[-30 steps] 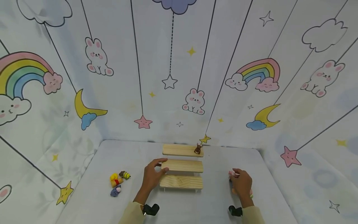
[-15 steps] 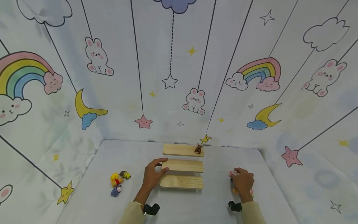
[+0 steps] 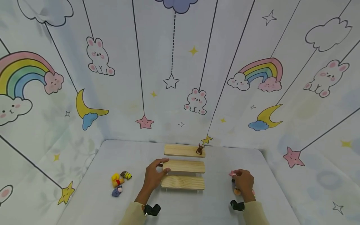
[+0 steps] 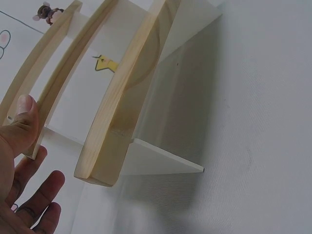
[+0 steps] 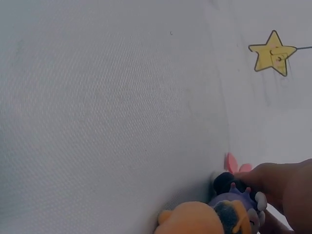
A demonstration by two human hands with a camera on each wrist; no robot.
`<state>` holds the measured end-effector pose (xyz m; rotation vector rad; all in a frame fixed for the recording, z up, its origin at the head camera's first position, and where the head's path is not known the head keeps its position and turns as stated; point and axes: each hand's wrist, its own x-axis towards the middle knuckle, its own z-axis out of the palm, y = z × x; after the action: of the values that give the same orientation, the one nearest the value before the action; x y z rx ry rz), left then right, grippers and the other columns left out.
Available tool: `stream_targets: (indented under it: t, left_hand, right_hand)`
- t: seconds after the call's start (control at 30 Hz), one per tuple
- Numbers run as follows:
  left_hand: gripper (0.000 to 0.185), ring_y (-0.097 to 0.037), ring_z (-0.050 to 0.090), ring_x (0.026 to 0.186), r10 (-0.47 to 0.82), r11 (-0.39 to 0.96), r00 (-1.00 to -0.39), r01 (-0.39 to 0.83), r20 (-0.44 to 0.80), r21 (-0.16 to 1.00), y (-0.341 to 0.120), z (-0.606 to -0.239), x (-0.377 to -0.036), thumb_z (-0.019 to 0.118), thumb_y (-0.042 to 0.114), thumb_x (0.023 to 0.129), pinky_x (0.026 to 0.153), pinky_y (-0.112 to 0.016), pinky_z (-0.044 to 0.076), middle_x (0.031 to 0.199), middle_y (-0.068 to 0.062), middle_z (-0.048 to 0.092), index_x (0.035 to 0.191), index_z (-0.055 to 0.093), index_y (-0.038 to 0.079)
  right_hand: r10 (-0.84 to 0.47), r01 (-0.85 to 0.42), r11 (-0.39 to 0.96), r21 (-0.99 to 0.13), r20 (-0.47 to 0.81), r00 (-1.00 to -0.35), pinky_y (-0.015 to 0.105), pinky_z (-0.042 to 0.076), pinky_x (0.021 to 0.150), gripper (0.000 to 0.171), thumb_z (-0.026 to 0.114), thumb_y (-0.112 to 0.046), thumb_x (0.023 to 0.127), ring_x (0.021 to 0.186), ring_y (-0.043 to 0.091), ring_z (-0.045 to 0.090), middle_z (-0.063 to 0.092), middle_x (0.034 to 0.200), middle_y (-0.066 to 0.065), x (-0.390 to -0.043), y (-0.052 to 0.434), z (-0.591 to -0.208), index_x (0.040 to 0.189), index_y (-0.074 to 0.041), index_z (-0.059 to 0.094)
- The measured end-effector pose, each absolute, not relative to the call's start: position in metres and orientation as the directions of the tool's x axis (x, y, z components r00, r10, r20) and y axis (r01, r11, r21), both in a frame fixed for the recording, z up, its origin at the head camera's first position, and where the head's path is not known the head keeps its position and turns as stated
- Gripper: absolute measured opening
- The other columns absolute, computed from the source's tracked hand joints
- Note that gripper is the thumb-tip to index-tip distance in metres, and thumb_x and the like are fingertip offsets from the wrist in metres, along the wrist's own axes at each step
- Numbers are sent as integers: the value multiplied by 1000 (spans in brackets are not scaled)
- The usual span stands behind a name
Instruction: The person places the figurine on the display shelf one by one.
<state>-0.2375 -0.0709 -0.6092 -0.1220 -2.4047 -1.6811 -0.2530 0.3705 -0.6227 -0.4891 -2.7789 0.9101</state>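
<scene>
Fingers of the left hand (image 3: 153, 178) rested loosely against the left end of the wooden stepped shelf (image 3: 184, 166), thumb on its middle step, grip released. To the right, the right hand (image 3: 243, 182) kept a curled grip on small toy figures (image 5: 214, 214) on the tabletop (image 3: 213, 203). More toy figures (image 3: 119, 182) lay left of the left hand.

Both forearms, in pale sleeves, reach forward and stay well apart. The left hand (image 3: 153, 177) is spread, its thumb stretched forward and the other fingers loosely extended. The right hand (image 3: 243, 182) is turned palm down with its fingers (image 5: 273, 180) curled inward and bunched together at the tips.
</scene>
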Motion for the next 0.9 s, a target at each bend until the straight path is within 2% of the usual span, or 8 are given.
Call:
stream_targets:
  t: [0.13,0.33,0.4,0.63,0.77,0.9]
  left_hand:
    - [46,-26,69,113,-51,354,-972,198,230,914,-70,-610,-237,89,24,86,99,-61,51,132,2,75,130,76,24]
    - [45,-31,69,113,-52,350,-965,224,257,910,-69,-611,-238,88,23,87,97,-61,51,132,-1,75,130,76,22]
    - [45,-33,69,113,-52,351,-964,227,260,909,-69,-611,-238,88,23,87,97,-62,51,132,-1,75,130,76,22]
    - [46,-31,68,116,-51,337,-975,188,217,923,-69,-609,-238,88,24,86,100,-62,50,133,1,75,130,76,25]
    - [46,-30,69,116,-55,345,-975,184,216,920,-68,-608,-238,88,24,86,101,-61,50,133,1,75,130,76,24]
    - [46,-29,69,116,-61,350,-975,181,215,919,-69,-608,-238,89,23,86,101,-61,50,133,1,75,130,76,24]
  right_hand:
    - [361,225,756,-614,105,-927,39,45,72,26,72,-7,93,88,33,65,75,102,22,-253,369,-624,116,3,78]
    - [350,158,748,-645,181,-919,44,47,81,29,72,-8,99,99,37,66,71,110,24,-254,361,-618,126,2,74]
    - [353,135,732,-668,202,-913,40,48,81,28,72,-9,100,101,36,67,71,112,22,-255,357,-613,126,0,74]
    - [365,97,637,-765,188,-912,12,51,74,30,71,-22,104,101,23,74,75,120,13,-260,344,-595,132,-9,69]
    - [366,64,586,-808,194,-910,6,49,75,35,72,-26,104,98,13,74,76,122,10,-261,332,-578,135,-12,66]
    - [372,32,560,-828,217,-902,6,50,76,35,74,-27,103,95,5,70,77,122,8,-261,319,-561,135,-15,66]
